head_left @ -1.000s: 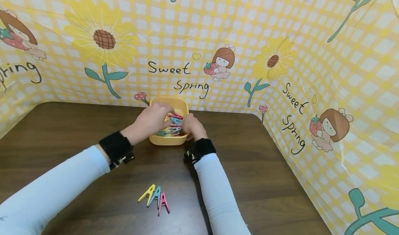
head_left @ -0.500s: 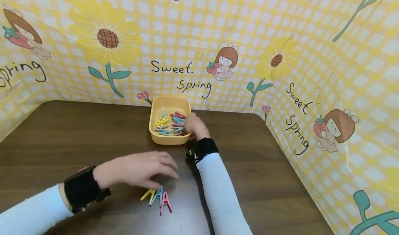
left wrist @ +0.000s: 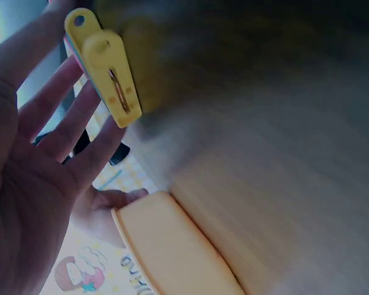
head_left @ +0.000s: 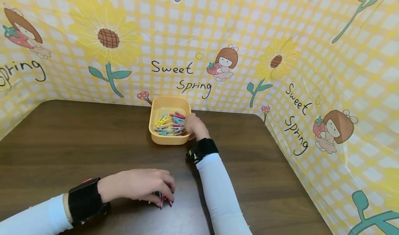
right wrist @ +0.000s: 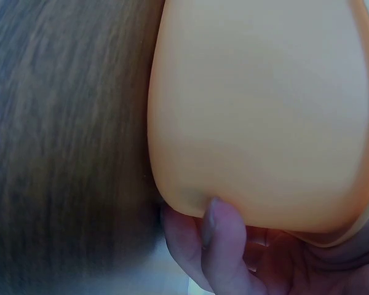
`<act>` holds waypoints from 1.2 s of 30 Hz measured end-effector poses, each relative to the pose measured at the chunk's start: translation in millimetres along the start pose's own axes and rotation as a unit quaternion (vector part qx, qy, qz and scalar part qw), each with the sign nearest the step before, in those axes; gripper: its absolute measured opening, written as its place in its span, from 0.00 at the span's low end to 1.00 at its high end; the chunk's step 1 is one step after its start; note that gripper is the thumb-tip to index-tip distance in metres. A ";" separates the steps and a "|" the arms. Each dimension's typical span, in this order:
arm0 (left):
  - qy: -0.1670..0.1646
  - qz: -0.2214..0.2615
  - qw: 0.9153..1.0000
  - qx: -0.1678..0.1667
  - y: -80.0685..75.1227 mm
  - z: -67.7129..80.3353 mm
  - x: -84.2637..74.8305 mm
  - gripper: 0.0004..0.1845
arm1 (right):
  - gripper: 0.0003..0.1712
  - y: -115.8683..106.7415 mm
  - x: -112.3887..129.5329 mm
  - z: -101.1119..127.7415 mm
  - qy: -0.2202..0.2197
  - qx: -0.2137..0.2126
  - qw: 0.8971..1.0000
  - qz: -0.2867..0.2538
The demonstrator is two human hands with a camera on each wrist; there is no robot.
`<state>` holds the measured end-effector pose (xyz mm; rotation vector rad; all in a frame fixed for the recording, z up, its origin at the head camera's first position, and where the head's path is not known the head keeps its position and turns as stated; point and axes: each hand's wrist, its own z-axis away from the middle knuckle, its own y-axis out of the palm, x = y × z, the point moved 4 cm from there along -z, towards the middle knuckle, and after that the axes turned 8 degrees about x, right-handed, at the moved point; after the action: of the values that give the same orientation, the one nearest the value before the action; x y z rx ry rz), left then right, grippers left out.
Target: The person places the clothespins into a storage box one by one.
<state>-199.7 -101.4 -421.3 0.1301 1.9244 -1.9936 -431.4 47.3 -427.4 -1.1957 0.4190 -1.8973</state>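
Observation:
In the head view my left hand [head_left: 141, 184] is low over the table at the front, its fingers and thumb curled round a small bunch of clothespins. The tips of a pink clothespin [head_left: 161, 203] poke out below the fingers. Up close in the left wrist view, a yellow clothespin [left wrist: 117, 83] stands between thumb and fingers, with blue and pink edges lined up behind it. My right hand [head_left: 196, 126] grips the right side of a yellow plastic bin [head_left: 169, 140], its thumb and fingers over the wall. Inside lie several coloured clothespins [head_left: 178, 120].
The bin stands near the back edge of a dark wooden table [head_left: 249, 165]. Behind and to the right hangs a yellow checked cloth [head_left: 131, 51] printed with flowers. Each wrist carries a black strap [head_left: 85, 200].
My left hand has left the bin, come down to the loose clothespins at the front and closed its fingers round them. The right hand keeps its grip on the bin.

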 end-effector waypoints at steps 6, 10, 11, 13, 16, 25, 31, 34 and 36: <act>-0.057 0.007 0.998 -0.018 -4.5 7.2 18.7 0.09 | 0.38 -1.0 -0.3 0.8 -0.007 -0.004 1.000 -0.001; -0.104 0.002 0.994 -0.017 -5.8 10.7 27.6 0.09 | 0.36 -1.0 -0.7 0.2 -0.010 0.000 1.000 -0.002; -0.111 0.001 0.994 -0.016 -6.0 10.9 28.7 0.09 | 0.36 -1.2 -0.8 0.0 -0.010 0.001 1.000 -0.002; -0.119 0.001 0.993 -0.014 -6.4 10.6 30.0 0.09 | 0.37 -1.3 -0.8 -0.5 -0.008 0.004 1.000 -0.002; -0.120 0.012 0.993 -0.015 -7.7 9.6 31.1 0.08 | 0.37 -1.2 -0.6 -1.3 -0.005 0.005 1.000 -0.001; -0.133 0.029 0.984 -0.118 -38.3 8.4 43.9 0.10 | 0.36 -0.5 -2.0 -1.3 -0.012 0.001 1.000 -0.010; -0.226 -0.029 0.950 -0.212 -74.5 10.7 69.9 0.09 | 0.34 -1.0 -1.9 1.1 -0.020 0.003 1.000 -0.019; -0.289 -0.035 0.926 -0.241 -91.2 14.8 90.4 0.09 | 0.36 -1.2 -1.2 1.7 -0.014 0.004 1.000 -0.020; -0.326 -0.036 0.911 -0.250 -99.6 18.1 105.1 0.09 | 0.37 -1.4 -0.8 1.6 -0.008 0.005 1.000 -0.017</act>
<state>-326.0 -139.4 -358.9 -0.6613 1.8941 -1.2675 -430.5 49.0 -426.1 -1.2185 0.3818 -1.9159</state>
